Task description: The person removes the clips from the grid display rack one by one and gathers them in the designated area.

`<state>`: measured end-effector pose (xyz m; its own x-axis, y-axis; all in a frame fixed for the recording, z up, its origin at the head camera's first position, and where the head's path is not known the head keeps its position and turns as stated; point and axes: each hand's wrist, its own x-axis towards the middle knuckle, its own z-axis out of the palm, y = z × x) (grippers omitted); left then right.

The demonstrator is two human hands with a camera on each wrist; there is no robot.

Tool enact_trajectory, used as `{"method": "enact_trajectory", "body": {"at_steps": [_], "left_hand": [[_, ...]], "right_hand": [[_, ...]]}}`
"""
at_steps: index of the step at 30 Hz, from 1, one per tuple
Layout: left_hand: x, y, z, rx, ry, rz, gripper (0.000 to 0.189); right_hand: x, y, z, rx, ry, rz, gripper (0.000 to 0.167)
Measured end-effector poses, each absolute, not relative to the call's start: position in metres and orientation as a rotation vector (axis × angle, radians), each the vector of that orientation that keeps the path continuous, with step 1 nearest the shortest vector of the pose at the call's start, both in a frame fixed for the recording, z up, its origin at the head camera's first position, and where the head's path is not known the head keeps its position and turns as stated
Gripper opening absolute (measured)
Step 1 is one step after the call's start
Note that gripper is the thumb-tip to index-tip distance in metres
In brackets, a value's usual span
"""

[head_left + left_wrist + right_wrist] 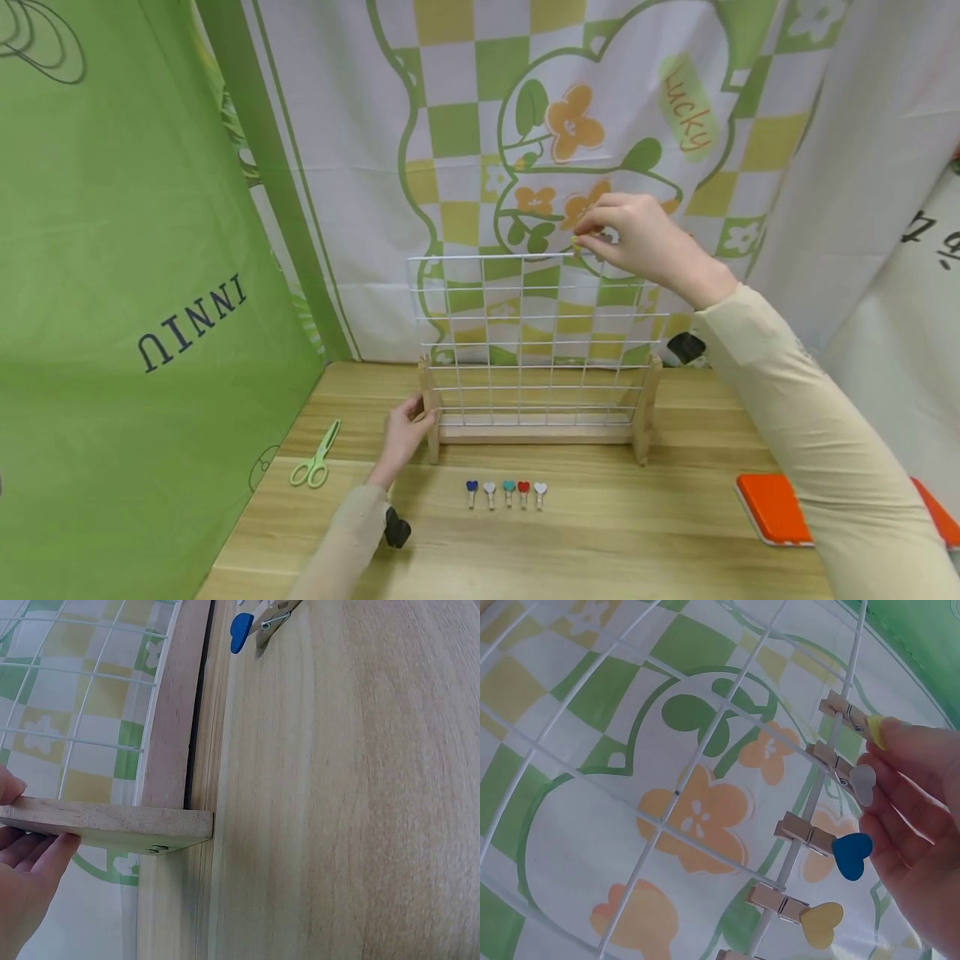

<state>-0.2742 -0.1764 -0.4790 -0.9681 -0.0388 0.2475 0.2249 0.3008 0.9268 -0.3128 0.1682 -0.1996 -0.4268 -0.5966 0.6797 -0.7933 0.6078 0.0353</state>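
Note:
My right hand (637, 237) is raised at the top edge of a white wire grid (522, 342). Thumb and finger pinch a small wooden clothespin (857, 722) with a yellow heart, its jaws at the top wire. Beside it, the right wrist view shows more clothespins clipped along that wire, with a white heart (863, 784), a blue heart (853, 856) and a yellow heart (822, 925). Low on the left, my left hand (405, 432) grips the wooden side leg (112, 817) of the grid's stand, thumb on one face and fingers on the other.
A row of several heart clothespins (509, 492) lies on the wooden table (600, 550) in front of the stand. Green scissors (318, 460) lie at the left, and an orange-red flat case (772, 508) at the right, partly behind my sleeve. A patterned curtain (450, 67) hangs behind.

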Motion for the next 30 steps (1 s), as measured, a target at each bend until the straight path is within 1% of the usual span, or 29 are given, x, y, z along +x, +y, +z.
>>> {"method": "enact_trajectory", "body": {"at_steps": [7,19,24,30], "left_hand": [[-0.299,-0.182,-0.513,-0.116,-2.332,-1.725,0.042],[-0.301,-0.183,-0.513,-0.124,-2.321,-1.703,0.041],[-0.299,-0.183,-0.512,-0.127,-2.321,-1.709,0.039],[-0.299,-0.183,-0.514,-0.117,-2.348,-1.700,0.041]], "right_hand": [[-0.312,0.167,-0.198,1.098,-2.175,0.360,0.005],[-0.303,0.167,-0.195,1.041,-2.135,0.422,0.004],[-0.295,0.170,-0.210,1.097,-2.103,0.450,0.005],[-0.286,0.174,-0.242,1.173,-2.089,0.479,0.011]]}}
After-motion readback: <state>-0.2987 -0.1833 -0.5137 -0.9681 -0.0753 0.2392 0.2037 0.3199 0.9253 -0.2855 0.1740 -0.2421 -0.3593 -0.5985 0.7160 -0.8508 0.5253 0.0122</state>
